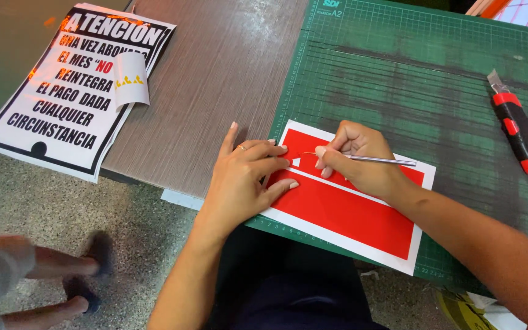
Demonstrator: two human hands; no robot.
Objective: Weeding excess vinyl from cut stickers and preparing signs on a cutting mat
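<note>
Left hand pressed flat, fingers spread, pinning the red vinyl sheet; right hand pinched a weeding pick pen-style for control.

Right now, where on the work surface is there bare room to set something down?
The green cutting mat lies bare above the red sheet, left of the red utility knife. The grey tabletop is bare between mat and printed poster. It is crowded where the left hand and right hand, holding a thin metal tool, work.
</note>
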